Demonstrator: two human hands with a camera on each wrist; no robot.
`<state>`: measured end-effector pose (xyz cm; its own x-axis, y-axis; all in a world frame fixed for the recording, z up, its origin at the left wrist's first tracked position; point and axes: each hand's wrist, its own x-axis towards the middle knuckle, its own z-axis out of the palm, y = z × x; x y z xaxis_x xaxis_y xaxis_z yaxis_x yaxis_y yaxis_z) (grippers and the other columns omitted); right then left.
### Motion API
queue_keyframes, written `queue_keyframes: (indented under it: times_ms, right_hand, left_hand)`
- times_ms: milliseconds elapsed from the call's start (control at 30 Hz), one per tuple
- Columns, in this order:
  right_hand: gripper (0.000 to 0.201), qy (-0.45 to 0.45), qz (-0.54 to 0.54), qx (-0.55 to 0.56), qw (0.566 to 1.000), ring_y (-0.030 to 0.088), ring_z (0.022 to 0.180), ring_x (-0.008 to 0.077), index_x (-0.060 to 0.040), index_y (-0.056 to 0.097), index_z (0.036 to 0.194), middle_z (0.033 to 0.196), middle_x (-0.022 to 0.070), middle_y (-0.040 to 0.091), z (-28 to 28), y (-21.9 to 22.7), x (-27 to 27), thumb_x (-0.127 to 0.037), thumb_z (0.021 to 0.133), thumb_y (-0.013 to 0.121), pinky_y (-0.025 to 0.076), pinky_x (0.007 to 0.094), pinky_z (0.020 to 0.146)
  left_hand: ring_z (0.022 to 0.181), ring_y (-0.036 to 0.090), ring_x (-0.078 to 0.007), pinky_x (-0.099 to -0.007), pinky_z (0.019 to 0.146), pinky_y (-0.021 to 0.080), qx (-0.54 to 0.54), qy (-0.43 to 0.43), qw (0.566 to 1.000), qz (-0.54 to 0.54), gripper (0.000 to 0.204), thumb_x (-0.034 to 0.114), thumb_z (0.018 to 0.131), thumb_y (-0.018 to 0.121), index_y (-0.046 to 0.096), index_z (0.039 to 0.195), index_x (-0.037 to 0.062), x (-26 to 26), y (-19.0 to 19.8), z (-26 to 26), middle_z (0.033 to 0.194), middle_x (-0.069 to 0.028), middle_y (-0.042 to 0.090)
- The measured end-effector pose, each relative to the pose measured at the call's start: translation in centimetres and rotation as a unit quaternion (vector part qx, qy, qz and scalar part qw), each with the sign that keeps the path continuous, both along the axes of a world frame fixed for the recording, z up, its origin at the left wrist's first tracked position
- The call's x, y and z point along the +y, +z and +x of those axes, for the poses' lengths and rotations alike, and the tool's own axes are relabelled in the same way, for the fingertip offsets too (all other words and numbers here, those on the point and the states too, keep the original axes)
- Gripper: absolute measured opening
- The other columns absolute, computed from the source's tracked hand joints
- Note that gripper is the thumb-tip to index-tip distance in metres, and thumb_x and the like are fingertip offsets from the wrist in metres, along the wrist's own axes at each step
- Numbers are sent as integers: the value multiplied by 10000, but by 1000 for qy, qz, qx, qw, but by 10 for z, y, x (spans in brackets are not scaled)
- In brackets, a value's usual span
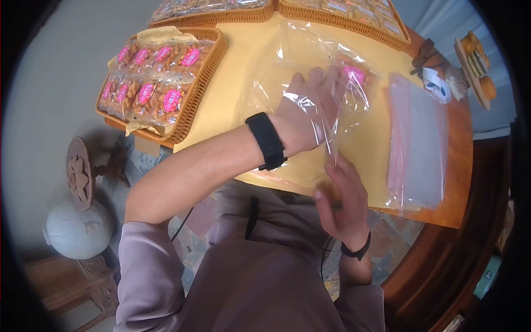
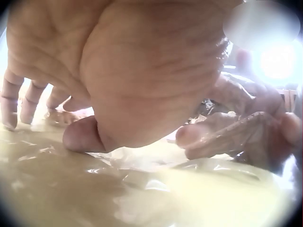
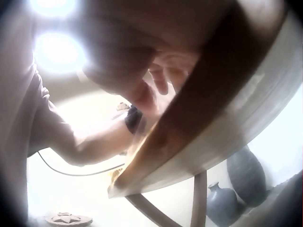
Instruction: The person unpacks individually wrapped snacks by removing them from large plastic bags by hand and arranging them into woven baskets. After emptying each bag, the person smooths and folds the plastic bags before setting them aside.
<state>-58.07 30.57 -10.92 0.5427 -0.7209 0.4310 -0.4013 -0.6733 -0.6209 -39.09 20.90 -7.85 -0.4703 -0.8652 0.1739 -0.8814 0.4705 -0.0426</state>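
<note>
A large clear plastic bag (image 1: 276, 61) lies spread over yellow paper. My left hand (image 1: 307, 108) reaches across it palm down, with shiny film over the back of the hand. Its fingertips are at a small clear packet with a pink label (image 1: 354, 75), under the film. In the left wrist view the fingers (image 2: 31, 101) extend down to the sheet and the thumb is bent. My right hand (image 1: 345, 196) is at the near edge of the bag, fingertips touching the film and thumb apart from them. Film overlaps the right fingers in the left wrist view.
A wicker tray (image 1: 213, 61) of similar pink-labelled snack packets stands at the left. Two more filled trays (image 1: 243, 15) line the back. A stack of flat clear bags (image 1: 417, 144) lies right, near the wooden table edge (image 1: 462, 166). Small ornaments (image 1: 437, 83) stand at the back right.
</note>
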Motion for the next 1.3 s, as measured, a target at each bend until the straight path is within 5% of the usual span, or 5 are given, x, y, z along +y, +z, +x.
queue_keyframes:
  times_ms: [400, 500, 767, 967, 1300]
  right_hand:
    - [643, 19, -39, 260, 965, 509, 1345, 432, 13, 435, 1504, 1469, 253, 527, -4, 137, -88, -110, 928, 694, 413, 430, 1129]
    - [456, 12, -39, 291, 956, 567, 1169, 470, 42, 502, 1349, 1217, 291, 613, 11, 121, -136, -183, 970, 619, 473, 446, 1012]
    - [694, -6, 176, 287, 941, 478, 1420, 356, 61, 358, 1543, 1503, 274, 507, 28, 94, -161, -439, 1077, 482, 352, 377, 1173]
    - [712, -11, 220, 292, 931, 347, 1517, 302, 49, 362, 1562, 1610, 221, 402, 30, 90, -172, -472, 1086, 451, 243, 342, 1239]
    - [628, 17, 158, 347, 924, 364, 1509, 319, -23, 341, 1594, 1634, 200, 375, 3, 59, -203, -412, 1103, 386, 271, 360, 1229]
  left_hand:
    - [1113, 556, -307, -412, 895, 487, 33, 3, 995, -98, 527, 173, 942, 542, 492, 1377, -119, 14, -18, -8, 1394, -274, 527]
    - [1113, 553, -320, -422, 905, 479, 73, 4, 986, -152, 473, 153, 933, 544, 524, 1328, -106, 11, -29, -12, 1347, -255, 545]
    - [1167, 546, -365, -459, 954, 455, 297, 51, 951, -69, 323, 145, 886, 577, 691, 1128, -36, -6, -21, -15, 1187, -179, 612]
    - [1242, 501, -356, -449, 1039, 391, 241, 83, 967, -24, 484, 307, 706, 761, 763, 1144, 99, -43, -27, -28, 1225, -139, 651]
    - [1042, 513, -282, -391, 833, 372, 156, 179, 971, -32, 284, 352, 842, 662, 793, 935, 118, 30, -20, -21, 1024, -99, 624]
